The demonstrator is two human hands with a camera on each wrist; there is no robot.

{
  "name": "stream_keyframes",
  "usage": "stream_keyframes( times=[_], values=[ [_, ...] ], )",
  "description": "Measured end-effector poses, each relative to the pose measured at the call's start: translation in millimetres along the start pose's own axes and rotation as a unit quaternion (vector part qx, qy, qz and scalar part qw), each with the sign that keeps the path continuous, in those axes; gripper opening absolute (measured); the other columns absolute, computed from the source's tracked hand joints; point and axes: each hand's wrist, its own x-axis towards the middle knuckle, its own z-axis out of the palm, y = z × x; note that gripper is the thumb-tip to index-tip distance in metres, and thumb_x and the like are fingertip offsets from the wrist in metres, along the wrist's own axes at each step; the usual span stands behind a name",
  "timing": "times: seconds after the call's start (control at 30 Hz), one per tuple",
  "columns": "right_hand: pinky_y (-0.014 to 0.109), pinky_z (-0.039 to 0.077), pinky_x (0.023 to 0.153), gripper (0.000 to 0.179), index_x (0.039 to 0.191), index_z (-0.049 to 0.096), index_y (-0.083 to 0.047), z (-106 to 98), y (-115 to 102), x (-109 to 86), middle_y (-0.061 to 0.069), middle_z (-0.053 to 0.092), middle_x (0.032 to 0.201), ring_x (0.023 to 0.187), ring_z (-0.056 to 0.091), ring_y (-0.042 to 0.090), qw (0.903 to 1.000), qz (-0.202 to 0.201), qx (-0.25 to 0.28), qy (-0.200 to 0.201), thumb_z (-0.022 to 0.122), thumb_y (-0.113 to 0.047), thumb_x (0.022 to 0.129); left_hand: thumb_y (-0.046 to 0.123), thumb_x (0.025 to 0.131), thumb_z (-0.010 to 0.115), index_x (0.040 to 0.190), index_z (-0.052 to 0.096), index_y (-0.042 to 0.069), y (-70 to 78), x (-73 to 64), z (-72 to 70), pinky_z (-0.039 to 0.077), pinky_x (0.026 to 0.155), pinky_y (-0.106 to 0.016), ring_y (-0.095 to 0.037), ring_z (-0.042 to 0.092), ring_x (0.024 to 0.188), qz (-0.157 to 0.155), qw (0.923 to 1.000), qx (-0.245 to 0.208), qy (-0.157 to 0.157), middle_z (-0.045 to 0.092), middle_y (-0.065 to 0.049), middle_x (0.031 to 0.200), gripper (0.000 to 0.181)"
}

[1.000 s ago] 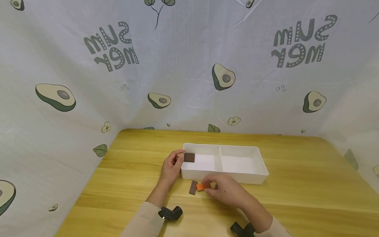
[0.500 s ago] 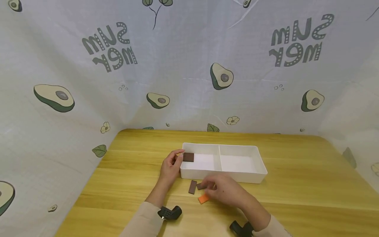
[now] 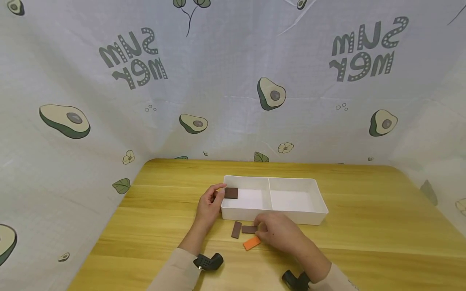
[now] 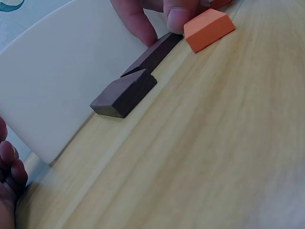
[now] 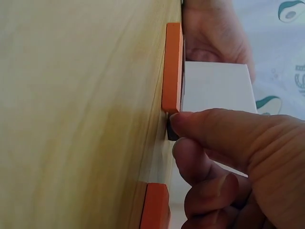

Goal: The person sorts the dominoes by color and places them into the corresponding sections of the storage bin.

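Brown block (image 3: 249,229), right hand (image 3: 279,232) pinching 1 end, left hand (image 3: 209,206) against white box (image 3: 238,214)

- Long, plain beige fabric is worn on both arms, shown in the left sleeve (image 3: 175,271) and the right sleeve (image 3: 332,279).
- By the left sleeve, a black, bent device (image 3: 204,262) is worn, dotted with small holes and rounded at its end.
- By the right sleeve, a second black device (image 3: 295,280), similarly round-ended, is worn.
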Motion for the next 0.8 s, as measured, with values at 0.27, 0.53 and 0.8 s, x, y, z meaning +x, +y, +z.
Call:
stream_keyframes(
  times=[0.27, 0.53, 0.8],
  values=[
    [0.027, 0.042, 0.065, 0.015, 0.093, 0.075, -0.018, 1.3, 2.1, 0.1, -0.012, 0.061, 0.076, 0.069, 0.047, 0.008, 0.9999, -0.013, 0.001, -0.005, 0.085, -0.021, 0.081, 0.011, 0.103, 0.056, 0.125, 0.068, 0.003, -5.0, 2.3, 0.9, 0.033, 0.061, -0.019, -0.007, 0.040, 0.065, -0.005, 0.9999, 0.010, 0.002, 0.043, 0.002, 0.075, 0.027],
    [0.026, 0.043, 0.061, 0.013, 0.095, 0.073, -0.018, 0.1, 1.1, 1.9, -0.011, 0.061, 0.073, 0.066, 0.050, 0.007, 0.9979, -0.011, 0.055, -0.034, 0.081, -0.021, 0.086, 0.017, 0.103, 0.059, 0.126, 0.070, 0.013, -28.6, 10.9, -0.1, 0.034, 0.061, -0.019, -0.009, 0.041, 0.067, -0.010, 0.9999, 0.005, 0.006, 0.045, 0.003, 0.077, 0.026],
    [0.023, 0.050, 0.064, 0.013, 0.101, 0.073, -0.016, -17.7, -7.2, -1.0, -0.011, 0.069, 0.080, 0.072, 0.060, 0.006, 0.9917, -0.020, 0.123, -0.033, 0.078, -0.020, 0.090, 0.020, 0.102, 0.062, 0.123, 0.071, 0.014, -31.6, 12.6, -0.9, 0.036, 0.059, -0.019, -0.008, 0.044, 0.066, 0.007, 0.9999, -0.008, -0.001, 0.048, 0.002, 0.077, 0.025]
  ],
)
